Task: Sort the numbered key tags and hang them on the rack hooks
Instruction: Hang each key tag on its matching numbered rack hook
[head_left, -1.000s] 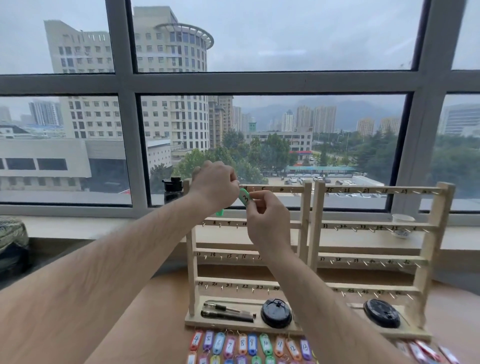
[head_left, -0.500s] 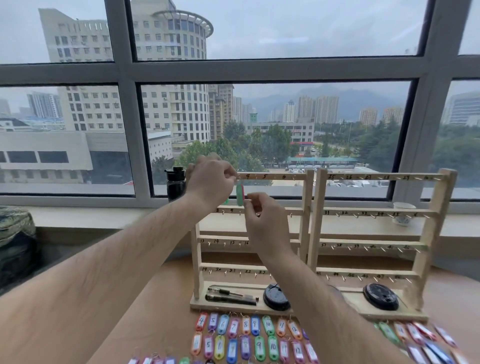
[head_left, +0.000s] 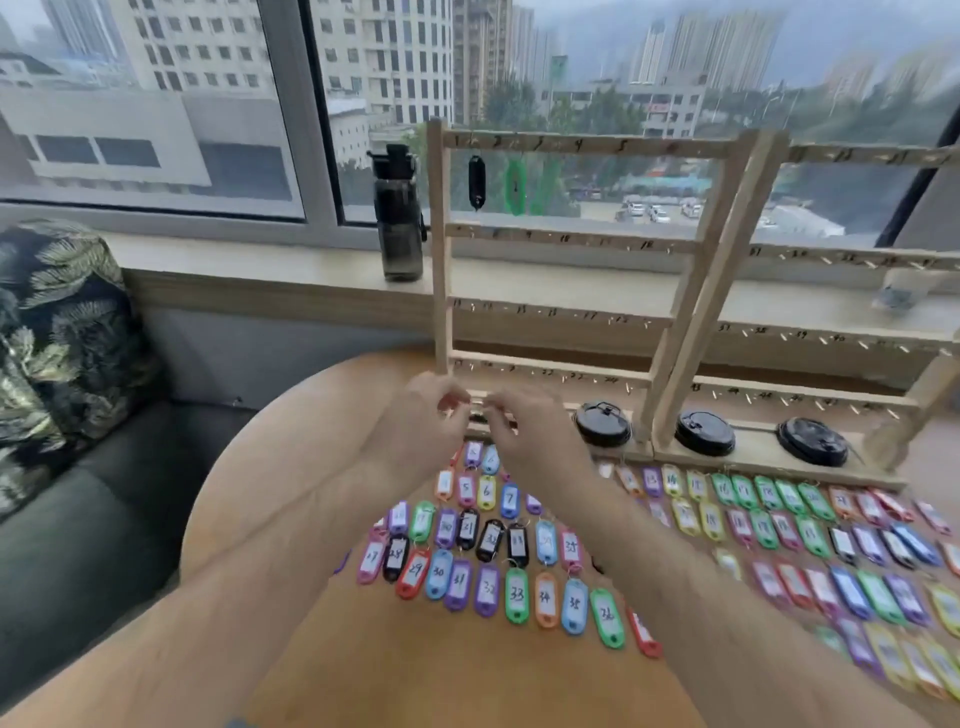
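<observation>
Two wooden racks stand side by side on the table, the left rack (head_left: 571, 148) with numbered hooks and the right rack (head_left: 831, 156) partly cut off. On the left rack's top row hang a black tag (head_left: 476, 182), a green tag (head_left: 514, 187) and a blurred second green tag (head_left: 545, 187). Several coloured numbered tags (head_left: 517, 595) lie in rows on the table in front of the racks. My left hand (head_left: 426, 421) and my right hand (head_left: 530, 431) hover close together just above the nearest tags, by the left rack's base. Their fingers are loosely curled, and I see no tag in them.
A dark water bottle (head_left: 400, 218) stands on the window sill left of the racks. Black round lids (head_left: 602, 423) (head_left: 705, 434) (head_left: 813, 441) sit on the rack bases. The round wooden table (head_left: 415, 675) ends at my left, beside a grey sofa (head_left: 93, 519) with a patterned cushion (head_left: 57, 332).
Both hands let go of the green tag, which now hangs on the top row, and dropped to the rack's base. My view tilted down onto the table.
</observation>
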